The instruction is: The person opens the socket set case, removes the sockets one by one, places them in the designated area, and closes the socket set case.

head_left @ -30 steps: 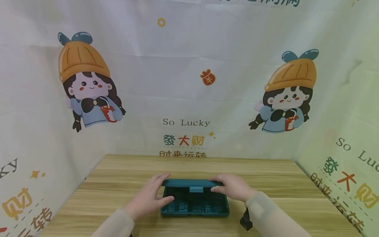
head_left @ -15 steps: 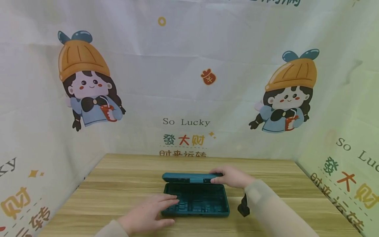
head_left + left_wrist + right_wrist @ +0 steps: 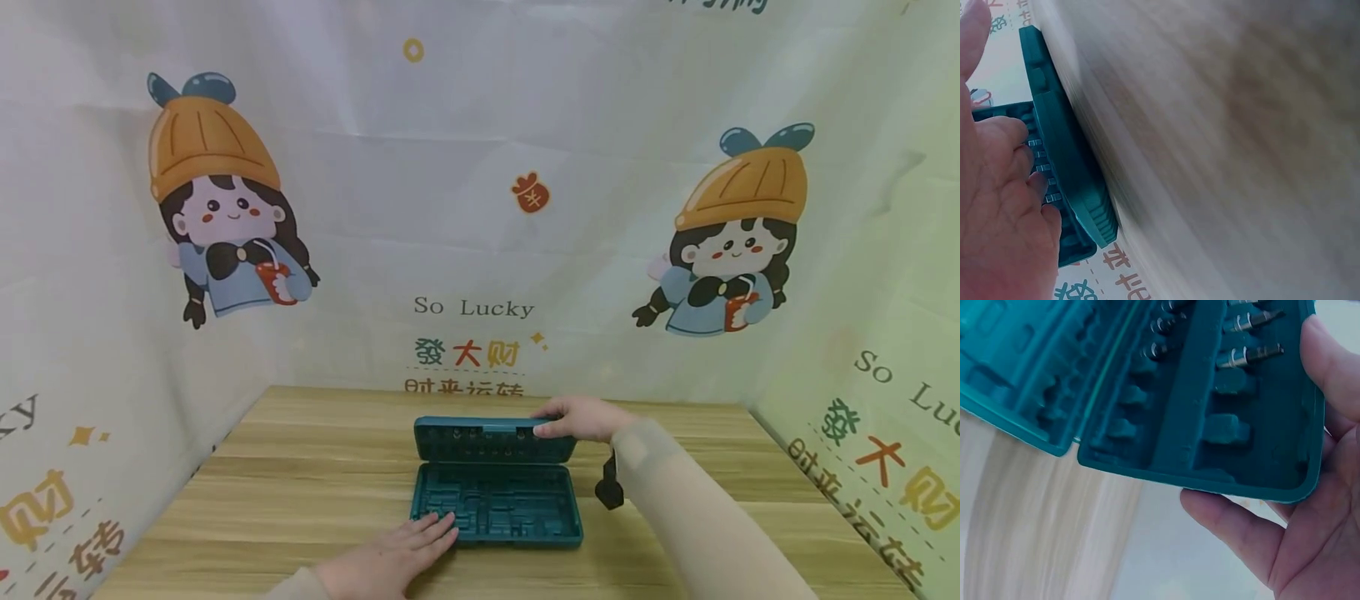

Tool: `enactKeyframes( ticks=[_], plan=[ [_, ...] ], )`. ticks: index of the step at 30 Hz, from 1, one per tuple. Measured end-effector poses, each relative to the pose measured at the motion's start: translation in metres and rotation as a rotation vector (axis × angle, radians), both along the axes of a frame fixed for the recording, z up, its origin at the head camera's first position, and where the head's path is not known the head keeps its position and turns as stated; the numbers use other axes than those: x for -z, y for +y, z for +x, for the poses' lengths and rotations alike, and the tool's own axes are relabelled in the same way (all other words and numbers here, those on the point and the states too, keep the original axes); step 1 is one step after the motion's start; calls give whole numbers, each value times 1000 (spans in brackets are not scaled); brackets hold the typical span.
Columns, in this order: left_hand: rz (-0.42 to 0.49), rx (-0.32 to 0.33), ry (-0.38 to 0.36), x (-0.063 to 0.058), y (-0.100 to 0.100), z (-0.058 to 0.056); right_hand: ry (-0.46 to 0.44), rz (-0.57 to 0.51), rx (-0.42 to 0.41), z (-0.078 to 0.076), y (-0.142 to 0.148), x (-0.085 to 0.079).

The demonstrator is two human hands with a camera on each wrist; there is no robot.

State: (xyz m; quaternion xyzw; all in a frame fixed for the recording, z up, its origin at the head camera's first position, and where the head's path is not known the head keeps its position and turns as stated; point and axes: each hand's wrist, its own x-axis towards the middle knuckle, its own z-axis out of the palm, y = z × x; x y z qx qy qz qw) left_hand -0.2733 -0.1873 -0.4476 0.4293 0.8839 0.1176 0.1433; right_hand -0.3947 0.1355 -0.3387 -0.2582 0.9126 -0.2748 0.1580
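Right hand (image 3: 583, 419) grips the raised lid (image 3: 480, 442) of a teal plastic bit case (image 3: 497, 483) on the wood-grained table (image 3: 300, 467); the left hand (image 3: 386, 557) rests straight-fingered on its base (image 3: 517, 512). Opening looks well along, the lid not laid flat; slim metal bits (image 3: 1235, 359) sit in 2 moulded rows.

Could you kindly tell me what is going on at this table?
Someone has a teal plastic case open on a wood-grained table. Their right hand grips the raised lid near its right end, and the fingers of their left hand rest at the near left corner of the base. Small metal bits sit in the lid, while the base shows moulded slots.
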Motion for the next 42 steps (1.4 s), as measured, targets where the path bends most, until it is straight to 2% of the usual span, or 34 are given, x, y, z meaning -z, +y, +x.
enactKeyframes(
  ticks=[3,6,10,12,15,16,17,20,22,23,25,28,31,34,36,38,42],
  plan=[
    [12,1,-19,5,-1,-3,-56,10,8,-7,-2,-5],
    [7,-16,-33,18,-2,-10,-96,7,19,-12,-3,-8],
    [-2,13,1,62,-13,-34,-107,-12,28,-17,-2,-8],
    [6,26,6,78,-17,-42,-110,-44,43,-19,-1,-7],
    [7,17,-19,78,-16,-42,-116,-127,83,-22,3,-3],
    [0,7,-27,66,-13,-35,-118,-165,105,-23,5,-1],
    [7,-1,-42,64,-13,-34,-122,-206,131,-23,8,2],
    [4,-12,-50,43,-8,-21,-143,-340,204,-25,15,10],
    [-20,-30,-57,22,-2,-9,-160,-444,259,-26,19,17],
    [-14,-28,-62,24,-2,-10,-165,-493,279,-27,21,20],
    [-30,-31,-66,12,1,-4,-156,-577,319,-27,23,27],
    [-18,-17,-50,20,-1,-8,-114,-660,348,-27,22,38],
    [0,14,-4,40,-6,-19,-85,-696,357,-28,20,45],
    [19,56,30,65,-13,-32,-106,-727,368,-29,15,50],
    [14,72,54,77,-16,-38,-132,-735,371,-30,13,54],
    [-2,82,62,84,-16,-41,-154,-741,378,-30,11,57],
    [-29,82,51,83,-14,-39,-158,-727,393,-32,10,67]
  ],
)
